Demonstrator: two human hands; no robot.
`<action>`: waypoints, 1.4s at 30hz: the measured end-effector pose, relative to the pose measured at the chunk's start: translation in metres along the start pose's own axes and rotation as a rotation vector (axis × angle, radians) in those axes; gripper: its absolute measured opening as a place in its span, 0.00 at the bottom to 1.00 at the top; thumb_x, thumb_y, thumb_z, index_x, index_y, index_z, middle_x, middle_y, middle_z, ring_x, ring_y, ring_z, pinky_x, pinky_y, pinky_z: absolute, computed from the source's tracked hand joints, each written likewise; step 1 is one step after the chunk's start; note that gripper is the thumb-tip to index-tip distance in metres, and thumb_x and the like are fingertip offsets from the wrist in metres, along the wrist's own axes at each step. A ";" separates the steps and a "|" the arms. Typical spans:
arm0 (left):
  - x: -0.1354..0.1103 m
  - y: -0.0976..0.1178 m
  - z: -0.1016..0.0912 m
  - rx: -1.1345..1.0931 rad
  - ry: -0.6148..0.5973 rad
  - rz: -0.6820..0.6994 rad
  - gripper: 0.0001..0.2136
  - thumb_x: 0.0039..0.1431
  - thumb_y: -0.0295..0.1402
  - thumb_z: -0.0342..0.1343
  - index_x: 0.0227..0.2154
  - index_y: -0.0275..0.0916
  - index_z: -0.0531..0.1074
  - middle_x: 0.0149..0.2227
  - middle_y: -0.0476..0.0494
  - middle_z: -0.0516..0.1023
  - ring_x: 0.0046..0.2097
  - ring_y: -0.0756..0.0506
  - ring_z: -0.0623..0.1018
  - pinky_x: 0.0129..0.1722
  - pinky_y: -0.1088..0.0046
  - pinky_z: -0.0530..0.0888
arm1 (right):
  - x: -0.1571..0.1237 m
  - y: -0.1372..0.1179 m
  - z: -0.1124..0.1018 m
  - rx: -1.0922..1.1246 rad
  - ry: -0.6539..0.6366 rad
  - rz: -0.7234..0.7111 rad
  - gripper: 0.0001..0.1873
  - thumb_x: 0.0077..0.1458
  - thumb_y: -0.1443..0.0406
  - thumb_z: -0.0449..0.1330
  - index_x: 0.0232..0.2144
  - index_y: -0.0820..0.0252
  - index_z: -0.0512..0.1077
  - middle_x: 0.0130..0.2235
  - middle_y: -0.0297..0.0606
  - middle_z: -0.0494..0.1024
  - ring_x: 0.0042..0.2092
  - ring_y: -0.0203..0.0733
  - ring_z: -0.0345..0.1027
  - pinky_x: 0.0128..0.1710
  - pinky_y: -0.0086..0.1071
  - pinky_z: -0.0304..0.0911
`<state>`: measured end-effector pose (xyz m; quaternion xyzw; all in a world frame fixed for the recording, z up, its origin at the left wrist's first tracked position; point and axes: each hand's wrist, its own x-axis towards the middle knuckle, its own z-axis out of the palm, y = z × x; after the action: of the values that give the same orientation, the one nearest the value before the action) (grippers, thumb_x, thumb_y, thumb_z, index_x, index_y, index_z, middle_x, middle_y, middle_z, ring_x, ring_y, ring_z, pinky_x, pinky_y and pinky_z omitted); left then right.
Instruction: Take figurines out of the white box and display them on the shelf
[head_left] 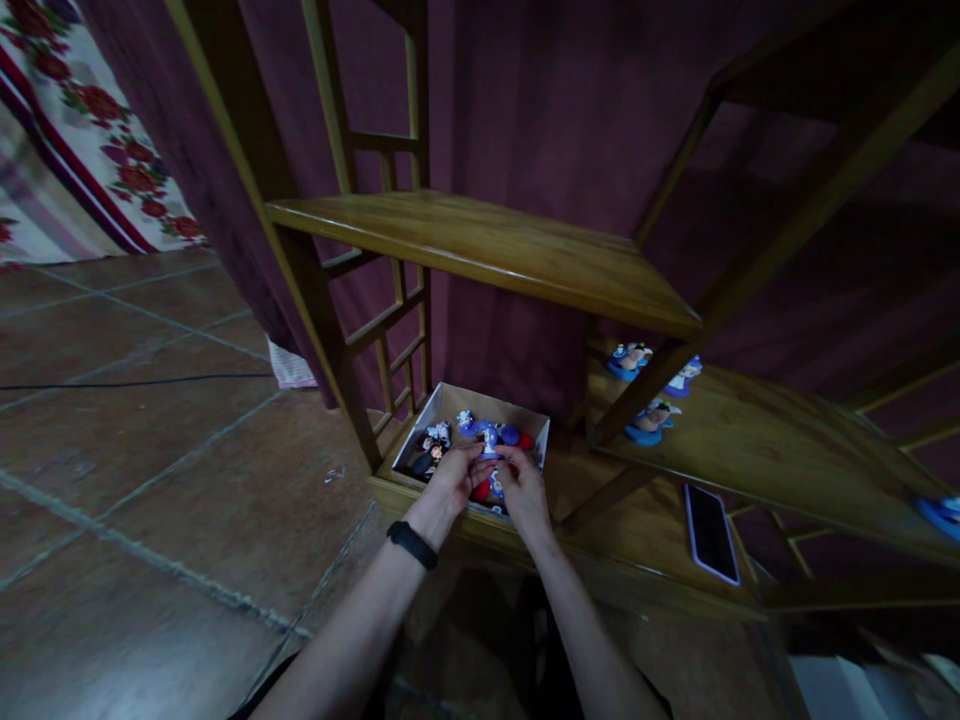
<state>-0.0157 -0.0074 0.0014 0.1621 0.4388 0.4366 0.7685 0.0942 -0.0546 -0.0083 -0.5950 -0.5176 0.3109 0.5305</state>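
Observation:
Both my hands are together over an open cardboard box [531, 408] on the low wooden shelf. Between their fingertips is a small purple-and-white figurine [490, 438], held upright above the other toys. My left hand [454, 474], with a black band on the wrist, pinches it from the left. From the right, my right hand [523, 486] closes its fingers on the same figurine. Inside the box lie several more figurines, among them a blue-and-white one [465, 420] at the back and dark ones [431, 452] at the left. My hands hide part of the box's contents.
A wooden board [480, 235] juts out above the box. On the right-hand shelf [757, 430] stand several figurines on blue or purple bases, such as this one [651, 420]. A phone [711, 532] lies on the lower shelf. A cable [150, 382] crosses the tiled floor.

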 end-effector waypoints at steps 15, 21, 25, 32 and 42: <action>-0.002 -0.008 0.007 0.118 -0.025 0.272 0.09 0.42 0.25 0.62 0.30 0.33 0.73 0.25 0.47 0.75 0.27 0.51 0.74 0.32 0.75 0.72 | 0.004 0.013 0.002 0.110 0.037 0.044 0.16 0.47 0.66 0.55 0.41 0.53 0.72 0.38 0.34 0.77 0.38 0.40 0.69 0.41 0.34 0.64; 0.005 -0.013 0.005 0.437 0.021 0.526 0.14 0.39 0.28 0.62 0.34 0.34 0.75 0.24 0.51 0.73 0.26 0.52 0.71 0.29 0.77 0.67 | 0.007 0.011 0.002 0.357 0.057 0.219 0.14 0.44 0.61 0.60 0.37 0.55 0.72 0.37 0.33 0.76 0.38 0.40 0.69 0.40 0.34 0.66; 0.006 -0.016 0.006 0.588 0.091 0.667 0.14 0.40 0.27 0.62 0.35 0.35 0.74 0.23 0.51 0.72 0.26 0.51 0.71 0.28 0.76 0.67 | 0.007 0.007 0.003 0.590 0.091 0.331 0.12 0.41 0.60 0.62 0.32 0.55 0.72 0.36 0.32 0.76 0.38 0.40 0.70 0.40 0.34 0.67; 0.004 -0.020 0.004 0.751 0.084 0.801 0.13 0.41 0.27 0.61 0.34 0.37 0.70 0.31 0.47 0.76 0.33 0.48 0.75 0.35 0.73 0.70 | 0.006 -0.001 0.001 0.812 0.121 0.450 0.10 0.37 0.65 0.65 0.26 0.56 0.71 0.28 0.28 0.76 0.32 0.36 0.71 0.34 0.29 0.66; -0.009 -0.017 0.008 1.039 0.015 0.938 0.12 0.45 0.23 0.55 0.35 0.40 0.65 0.34 0.49 0.71 0.35 0.49 0.71 0.36 0.72 0.68 | 0.009 0.002 0.001 0.966 0.102 0.540 0.08 0.38 0.71 0.63 0.24 0.57 0.69 0.25 0.26 0.76 0.28 0.33 0.70 0.29 0.25 0.65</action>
<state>-0.0022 -0.0234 0.0002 0.6778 0.4798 0.4570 0.3186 0.0958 -0.0458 -0.0087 -0.4098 -0.1188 0.6086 0.6690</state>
